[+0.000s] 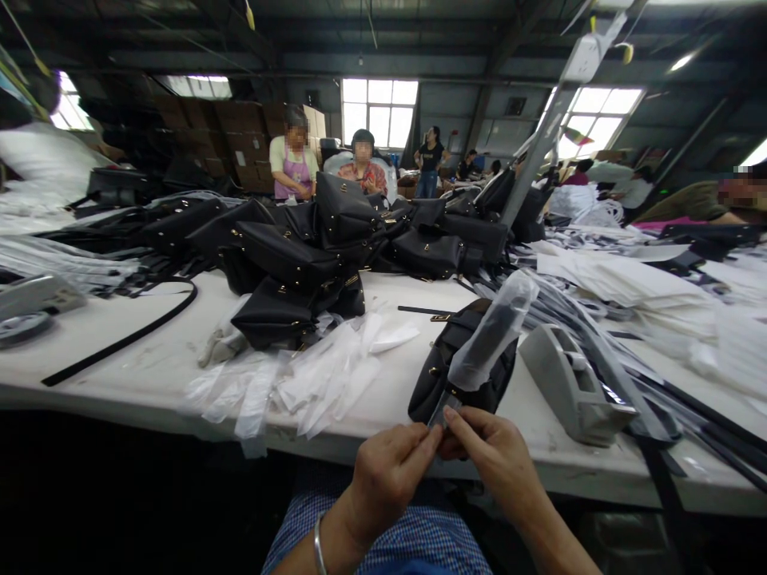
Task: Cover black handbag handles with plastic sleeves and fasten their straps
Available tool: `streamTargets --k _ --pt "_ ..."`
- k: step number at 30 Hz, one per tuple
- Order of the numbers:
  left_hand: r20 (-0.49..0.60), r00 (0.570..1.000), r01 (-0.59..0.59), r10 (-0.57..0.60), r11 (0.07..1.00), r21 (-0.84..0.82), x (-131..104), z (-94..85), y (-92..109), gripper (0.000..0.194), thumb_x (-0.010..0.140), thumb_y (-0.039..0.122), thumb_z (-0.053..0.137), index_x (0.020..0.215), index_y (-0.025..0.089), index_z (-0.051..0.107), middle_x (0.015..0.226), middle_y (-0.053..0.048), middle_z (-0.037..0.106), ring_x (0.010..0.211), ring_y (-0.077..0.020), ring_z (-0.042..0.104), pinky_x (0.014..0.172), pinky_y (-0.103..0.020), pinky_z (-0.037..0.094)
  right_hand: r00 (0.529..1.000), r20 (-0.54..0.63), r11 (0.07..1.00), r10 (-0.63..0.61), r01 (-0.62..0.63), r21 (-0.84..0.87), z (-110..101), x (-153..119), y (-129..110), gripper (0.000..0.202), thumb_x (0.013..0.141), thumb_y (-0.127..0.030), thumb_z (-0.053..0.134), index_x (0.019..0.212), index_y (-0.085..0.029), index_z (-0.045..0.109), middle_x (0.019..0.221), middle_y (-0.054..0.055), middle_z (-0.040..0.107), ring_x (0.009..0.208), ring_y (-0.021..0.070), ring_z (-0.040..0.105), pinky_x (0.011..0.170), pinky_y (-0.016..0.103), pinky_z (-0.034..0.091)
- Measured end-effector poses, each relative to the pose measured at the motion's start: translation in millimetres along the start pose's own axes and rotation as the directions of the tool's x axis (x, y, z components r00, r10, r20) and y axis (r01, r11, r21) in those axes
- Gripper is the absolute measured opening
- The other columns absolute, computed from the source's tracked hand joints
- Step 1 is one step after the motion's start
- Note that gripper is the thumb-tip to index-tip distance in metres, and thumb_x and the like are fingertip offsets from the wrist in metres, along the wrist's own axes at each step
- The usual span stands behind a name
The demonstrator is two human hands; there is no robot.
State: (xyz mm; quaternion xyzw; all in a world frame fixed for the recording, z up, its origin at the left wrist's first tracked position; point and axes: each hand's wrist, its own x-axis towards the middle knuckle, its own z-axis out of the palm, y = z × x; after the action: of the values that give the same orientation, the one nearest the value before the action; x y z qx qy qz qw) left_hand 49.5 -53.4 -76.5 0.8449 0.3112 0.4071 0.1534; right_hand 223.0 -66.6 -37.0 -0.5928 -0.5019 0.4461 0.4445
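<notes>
A small black bag point(424, 375) with gold-coloured fittings lies at the table's near edge. Across it runs a translucent plastic sleeve point(492, 335), its wide end pointing away from me and its narrow end coming down to my fingers. My left hand point(389, 471), with a bangle on the wrist, pinches that narrow end. Close beside it, my right hand point(488, 447) grips the same end between thumb and fingers. The fingertips nearly meet, and whatever else lies between them is hidden. A grey tape dispenser point(569, 387) stands just right of the bag.
Black bags point(288, 255) are heaped at the middle back. Loose clear plastic pieces point(329, 375) lie left of my hands. A black strap point(129, 339) curves across the left side. Wrapped straps point(590, 343) and white sheets point(635, 279) cover the right. A metal post point(536, 128) rises behind. Several people work beyond.
</notes>
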Motion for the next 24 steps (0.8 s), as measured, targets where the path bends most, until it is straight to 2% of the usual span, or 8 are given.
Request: streamTargets --k 3,6,11,14,17,19,21,24 --pt "-0.108 0.947 0.268 -0.302 0.930 -0.252 6.1 -3.6 7.9 0.025 0.094 0.022 0.056 0.110 0.023 0.075 0.098 -0.011 0.074 0.090 -0.0231 0.070 0.080 -0.030 0.054 0.999 0.051 0.997 0.013 -0.017 0.072 -4.7 0.9 0.3 0.046 0.084 -0.059 0.063 0.070 -0.016 0.070 0.063 0.006 0.070 0.062 0.0194 0.066 0.060 0.026 0.053" --pt "0.011 0.822 0.502 -0.570 0.715 -0.487 17.2 -4.4 14.4 0.024 0.094 0.034 0.056 0.097 0.019 0.075 0.091 -0.010 0.074 0.084 -0.0229 0.068 0.076 -0.030 0.053 0.998 0.058 1.000 -0.028 0.028 0.001 -8.3 3.4 1.4 0.045 0.088 -0.055 0.061 0.066 -0.016 0.069 0.060 0.003 0.066 0.058 0.0159 0.060 0.056 0.023 0.047" --pt "0.372 0.680 0.636 -0.632 0.256 -0.728 25.0 9.1 15.9 0.036 0.080 0.047 0.073 0.096 0.015 0.065 0.085 -0.008 0.072 0.073 -0.0197 0.069 0.068 -0.029 0.055 0.969 -0.008 0.918 -0.249 0.233 -0.320 -6.0 1.2 0.7 0.042 0.095 -0.041 0.055 0.061 -0.018 0.065 0.059 0.000 0.061 0.058 0.0145 0.056 0.056 0.025 0.038" --pt "0.387 0.612 0.664 -0.690 0.181 -0.726 21.9 17.8 16.3 0.046 0.072 0.050 0.079 0.097 0.015 0.065 0.074 -0.003 0.066 0.057 -0.0123 0.059 0.049 -0.020 0.047 0.934 0.023 0.839 -0.356 0.330 -0.432 -16.7 -2.6 -1.5 0.036 0.096 -0.037 0.054 0.071 -0.020 0.072 0.068 0.002 0.068 0.065 0.0166 0.061 0.063 0.027 0.041" --pt "0.340 0.547 0.694 -0.765 0.187 -0.695 17.5 21.8 18.1 0.054 0.067 0.056 0.080 0.099 0.015 0.067 0.056 0.005 0.054 0.042 -0.0066 0.041 0.037 -0.015 0.028 0.906 -0.184 0.839 -0.381 0.255 -0.481 -59.0 -1.8 2.7 0.032 0.095 -0.042 0.055 0.079 -0.023 0.074 0.069 0.002 0.069 0.064 0.0184 0.063 0.065 0.027 0.045" --pt "0.299 0.522 0.697 -0.799 0.198 -0.689 15.2 22.7 20.0 0.055 0.066 0.057 0.080 0.098 0.015 0.068 0.057 0.004 0.054 0.042 -0.0053 0.036 0.037 -0.015 0.023 0.794 -0.463 0.846 -0.394 0.116 -0.521 -104.8 3.8 12.4 0.029 0.091 -0.045 0.056 0.092 -0.023 0.075 0.085 0.004 0.074 0.082 0.0225 0.068 0.080 0.031 0.049" --pt "0.256 0.520 0.689 -0.815 0.223 -0.690 14.0 23.5 21.8 0.053 0.066 0.056 0.081 0.097 0.015 0.069 0.066 0.001 0.060 0.045 -0.0054 0.038 0.038 -0.015 0.022 0.680 -0.616 0.832 -0.399 -0.014 -0.554 -154.7 13.5 27.0 0.034 0.088 -0.045 0.055 0.106 -0.023 0.073 0.126 0.008 0.067 0.120 0.0274 0.058 0.106 0.038 0.039" --pt "0.225 0.532 0.676 -0.816 0.250 -0.693 13.3 26.4 22.2 0.052 0.065 0.056 0.082 0.096 0.015 0.070 0.074 -0.002 0.065 0.048 -0.0072 0.043 0.040 -0.017 0.027 0.657 -0.707 0.863 -0.262 -0.168 -0.477 -213.6 31.4 50.3 0.031 0.078 -0.046 0.064 0.091 -0.020 0.077 0.141 0.012 0.056 0.137 0.0344 0.042 0.115 0.045 0.027"
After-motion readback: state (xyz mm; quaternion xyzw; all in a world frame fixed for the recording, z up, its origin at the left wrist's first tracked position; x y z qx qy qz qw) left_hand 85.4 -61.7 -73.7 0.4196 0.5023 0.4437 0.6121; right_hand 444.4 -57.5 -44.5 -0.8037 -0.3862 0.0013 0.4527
